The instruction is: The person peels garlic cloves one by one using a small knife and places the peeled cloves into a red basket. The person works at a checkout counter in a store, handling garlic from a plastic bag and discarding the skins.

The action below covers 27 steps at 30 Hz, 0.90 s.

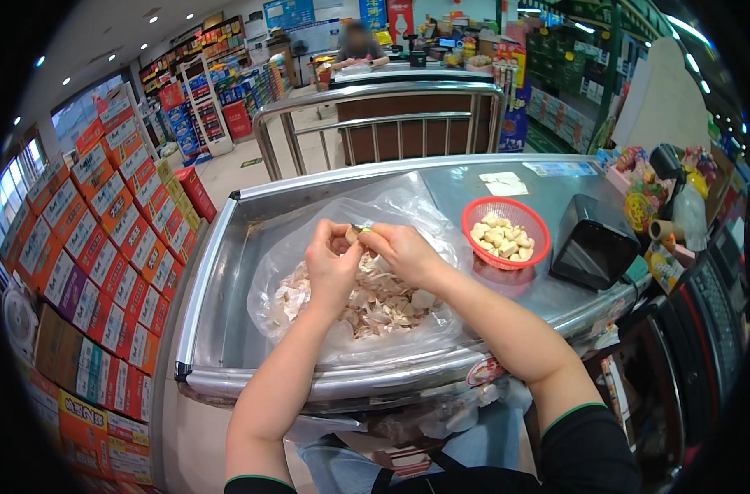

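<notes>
My left hand [333, 262] pinches a garlic clove [351, 234] between thumb and fingertips. Against the clove, my right hand [407, 250] grips a small knife [365, 230] with a green-yellow handle; most of the knife is hidden by my fingers. Both hands hover over a spread clear plastic bag [270, 265], where a heap of dry garlic skins [387, 305] lies. To the right of my hands stands a red plastic basket [538, 220] with several peeled garlic cloves [503, 238] in it.
The metal counter [227, 309] has a raised rim. A black checkout device [591, 244] stands right of the basket, near candy displays [643, 210]. Beyond the counter runs a steel railing [381, 92], with a person [358, 49] behind it. Stacked cartons [109, 228] line the left.
</notes>
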Each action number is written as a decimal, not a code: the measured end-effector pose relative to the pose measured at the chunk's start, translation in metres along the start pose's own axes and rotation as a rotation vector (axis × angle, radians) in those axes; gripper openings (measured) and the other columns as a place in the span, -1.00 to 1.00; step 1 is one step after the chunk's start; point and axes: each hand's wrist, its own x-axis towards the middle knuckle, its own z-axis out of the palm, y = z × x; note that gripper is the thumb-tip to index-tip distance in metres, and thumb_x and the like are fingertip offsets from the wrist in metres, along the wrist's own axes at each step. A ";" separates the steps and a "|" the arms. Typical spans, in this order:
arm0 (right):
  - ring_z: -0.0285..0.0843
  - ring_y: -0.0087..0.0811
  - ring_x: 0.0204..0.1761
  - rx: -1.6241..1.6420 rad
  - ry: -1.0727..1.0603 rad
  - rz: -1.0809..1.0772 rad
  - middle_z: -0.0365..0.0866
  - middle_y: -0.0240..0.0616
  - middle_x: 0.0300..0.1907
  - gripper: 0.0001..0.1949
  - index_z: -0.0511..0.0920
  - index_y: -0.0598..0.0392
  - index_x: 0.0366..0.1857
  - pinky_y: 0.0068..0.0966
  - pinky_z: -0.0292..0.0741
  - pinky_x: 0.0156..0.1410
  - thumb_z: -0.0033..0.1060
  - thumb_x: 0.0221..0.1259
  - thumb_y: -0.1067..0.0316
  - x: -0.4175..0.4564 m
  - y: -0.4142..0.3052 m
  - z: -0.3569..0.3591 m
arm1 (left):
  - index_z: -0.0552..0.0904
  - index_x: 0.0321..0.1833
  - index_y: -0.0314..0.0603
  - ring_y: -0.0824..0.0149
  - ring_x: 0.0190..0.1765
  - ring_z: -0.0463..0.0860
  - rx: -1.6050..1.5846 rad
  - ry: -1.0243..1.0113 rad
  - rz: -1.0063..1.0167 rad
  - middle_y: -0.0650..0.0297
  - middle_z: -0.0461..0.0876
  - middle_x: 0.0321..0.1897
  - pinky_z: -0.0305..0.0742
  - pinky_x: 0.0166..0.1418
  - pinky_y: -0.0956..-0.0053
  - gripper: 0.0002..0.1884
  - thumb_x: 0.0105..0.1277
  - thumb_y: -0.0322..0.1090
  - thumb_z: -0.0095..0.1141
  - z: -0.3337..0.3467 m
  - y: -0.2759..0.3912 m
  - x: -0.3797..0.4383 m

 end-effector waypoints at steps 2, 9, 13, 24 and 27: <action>0.52 0.02 -0.39 -0.035 -0.013 0.001 0.58 0.01 -0.48 -0.62 0.54 0.20 -0.42 -0.23 0.40 -0.28 -0.03 0.32 0.05 0.001 0.000 -0.002 | 0.43 -0.30 -0.32 0.57 -0.39 0.56 -0.010 -0.007 -0.009 0.31 0.57 -0.44 0.46 -0.36 0.68 -0.83 0.14 -0.59 0.17 0.000 0.000 0.001; 0.52 0.11 -0.36 -0.149 0.033 -0.057 0.57 0.05 -0.49 -0.65 0.50 0.15 -0.36 -0.14 0.39 -0.30 -0.04 0.33 0.03 -0.002 -0.004 -0.003 | 0.42 -0.30 -0.34 0.52 -0.35 0.60 -0.078 -0.052 -0.057 0.26 0.58 -0.42 0.54 -0.27 0.63 -0.83 0.12 -0.63 0.15 -0.003 0.000 0.004; 0.51 0.14 -0.37 -0.147 -0.003 -0.073 0.57 0.06 -0.50 -0.67 0.50 0.13 -0.34 -0.12 0.39 -0.31 -0.04 0.33 0.03 0.000 -0.001 -0.005 | 0.41 -0.27 -0.35 0.42 -0.29 0.64 -0.092 -0.118 -0.064 0.20 0.58 -0.38 0.64 -0.15 0.51 -0.83 0.15 -0.67 0.09 -0.009 -0.002 0.007; 0.51 0.09 -0.39 -0.241 0.070 -0.133 0.56 -0.01 -0.48 -0.80 0.47 0.00 -0.18 -0.20 0.41 -0.36 0.02 0.31 0.14 -0.004 -0.011 -0.007 | 0.42 -0.29 -0.37 0.43 -0.33 0.65 -0.093 -0.125 -0.106 0.19 0.60 -0.36 0.66 -0.21 0.53 -0.83 0.13 -0.64 0.13 -0.009 0.001 0.008; 0.52 0.10 -0.35 -0.251 0.055 -0.154 0.57 -0.01 -0.46 -0.80 0.45 0.00 -0.19 -0.16 0.41 -0.34 0.00 0.32 0.12 -0.004 -0.010 -0.009 | 0.43 -0.28 -0.37 0.43 -0.33 0.65 -0.100 -0.143 -0.124 0.18 0.60 -0.36 0.66 -0.21 0.53 -0.84 0.14 -0.63 0.15 -0.009 0.003 0.008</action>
